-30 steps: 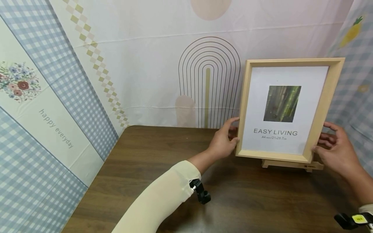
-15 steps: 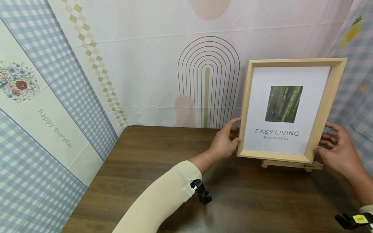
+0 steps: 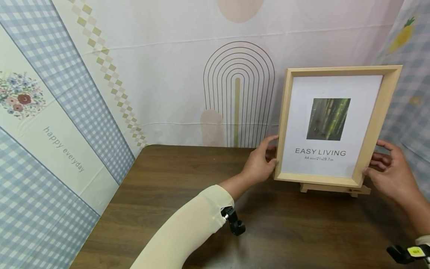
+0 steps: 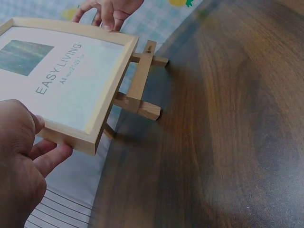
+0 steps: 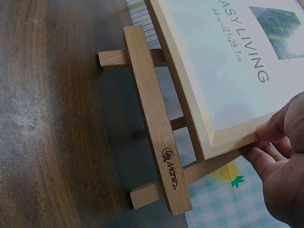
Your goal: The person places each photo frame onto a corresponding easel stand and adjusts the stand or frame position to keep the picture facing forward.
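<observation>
A light wooden picture frame (image 3: 367, 123) with a white "EASY LIVING" insert and a small bamboo picture stands upright between both hands. My left hand (image 3: 260, 160) grips its lower left side, thumb on the front and fingers round the edge. On the opposite side my right hand (image 3: 393, 172) pinches the lower right edge, as the right wrist view also shows. A small wooden easel (image 5: 152, 118) stands behind and below the frame; its ledge carries a printed brand mark. In both wrist views the frame's bottom edge is apart from that ledge. The frame hides the easel's upper part in the head view.
The dark wooden table (image 3: 188, 168) runs up to a white patterned cloth (image 3: 168, 86) at the back. Blue checked cloth (image 3: 97, 123) hangs at the left, and another checked cloth (image 3: 413, 112) hangs close behind the right hand.
The picture frame has shifted slightly to the right in the head view, both hands going with it. The grips look the same.
</observation>
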Demonstrator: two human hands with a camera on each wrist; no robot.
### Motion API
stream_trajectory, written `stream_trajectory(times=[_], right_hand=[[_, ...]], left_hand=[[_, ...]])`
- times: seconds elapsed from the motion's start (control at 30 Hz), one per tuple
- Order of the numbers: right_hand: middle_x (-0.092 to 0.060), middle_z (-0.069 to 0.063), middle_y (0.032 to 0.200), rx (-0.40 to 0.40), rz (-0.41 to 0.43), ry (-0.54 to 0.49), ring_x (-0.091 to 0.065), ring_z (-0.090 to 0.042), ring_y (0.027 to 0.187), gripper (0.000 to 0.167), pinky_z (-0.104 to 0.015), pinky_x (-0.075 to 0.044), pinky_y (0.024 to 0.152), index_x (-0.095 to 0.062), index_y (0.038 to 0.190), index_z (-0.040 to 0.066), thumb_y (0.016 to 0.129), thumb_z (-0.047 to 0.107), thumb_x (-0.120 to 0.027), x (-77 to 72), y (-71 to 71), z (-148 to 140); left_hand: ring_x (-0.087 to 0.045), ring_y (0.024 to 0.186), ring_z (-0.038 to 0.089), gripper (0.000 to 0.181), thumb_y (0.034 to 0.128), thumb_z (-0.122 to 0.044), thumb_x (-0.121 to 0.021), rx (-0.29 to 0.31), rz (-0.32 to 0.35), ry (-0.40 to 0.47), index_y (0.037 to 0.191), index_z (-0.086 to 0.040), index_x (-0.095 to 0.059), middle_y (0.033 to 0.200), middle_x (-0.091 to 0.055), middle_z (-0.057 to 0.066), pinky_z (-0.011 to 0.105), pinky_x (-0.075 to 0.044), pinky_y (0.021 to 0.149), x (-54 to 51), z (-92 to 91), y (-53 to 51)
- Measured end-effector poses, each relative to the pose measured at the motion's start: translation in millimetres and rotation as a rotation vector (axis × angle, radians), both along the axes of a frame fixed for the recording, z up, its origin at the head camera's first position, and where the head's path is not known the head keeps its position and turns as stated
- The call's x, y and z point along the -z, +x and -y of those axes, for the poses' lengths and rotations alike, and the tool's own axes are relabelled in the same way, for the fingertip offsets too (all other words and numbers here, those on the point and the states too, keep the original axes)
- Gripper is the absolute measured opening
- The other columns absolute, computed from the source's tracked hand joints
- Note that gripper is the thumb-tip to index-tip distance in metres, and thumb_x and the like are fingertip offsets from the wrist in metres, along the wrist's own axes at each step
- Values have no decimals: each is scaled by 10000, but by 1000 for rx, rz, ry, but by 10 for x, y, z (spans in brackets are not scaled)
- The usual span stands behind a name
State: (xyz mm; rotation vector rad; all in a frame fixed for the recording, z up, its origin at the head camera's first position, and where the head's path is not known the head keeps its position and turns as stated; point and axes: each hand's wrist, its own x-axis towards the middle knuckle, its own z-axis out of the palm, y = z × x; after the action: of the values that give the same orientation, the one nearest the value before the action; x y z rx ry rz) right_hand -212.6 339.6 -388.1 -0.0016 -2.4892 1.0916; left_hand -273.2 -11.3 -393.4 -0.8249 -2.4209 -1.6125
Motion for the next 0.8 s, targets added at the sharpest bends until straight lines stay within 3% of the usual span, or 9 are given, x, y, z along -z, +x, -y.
stream_trajectory(times=[0.27, 0.5, 0.8], right_hand=[[-482, 14, 1135, -3, -12, -29, -461, 137, 892, 914, -50, -461, 666, -161, 1622, 166, 881, -156, -589, -1, 2, -47], [-487, -99, 1160, 25, -8, 0, -432, 137, 885, 926, -44, -444, 646, -153, 1629, 166, 880, -164, -586, -9, 16, -52], [-479, -66, 1165, 44, -22, -1, -419, 135, 892, 928, -32, -432, 658, -177, 1627, 178, 870, -175, -582, 12, 15, -55]], left_hand=[[-641, 887, 66, 746, 943, 34, -706, -1, -1, -4, 1552, -246, -378, 1246, -660, 91, 158, -534, 651, -22, -25, 13], [-643, 895, 71, 745, 949, 23, -705, 5, 0, -11, 1554, -261, -376, 1239, -658, 89, 162, -532, 644, -35, -54, 17], [-649, 907, 70, 755, 949, 12, -710, 0, 6, -27, 1555, -280, -369, 1246, -658, 71, 155, -531, 649, -31, -72, -1]])
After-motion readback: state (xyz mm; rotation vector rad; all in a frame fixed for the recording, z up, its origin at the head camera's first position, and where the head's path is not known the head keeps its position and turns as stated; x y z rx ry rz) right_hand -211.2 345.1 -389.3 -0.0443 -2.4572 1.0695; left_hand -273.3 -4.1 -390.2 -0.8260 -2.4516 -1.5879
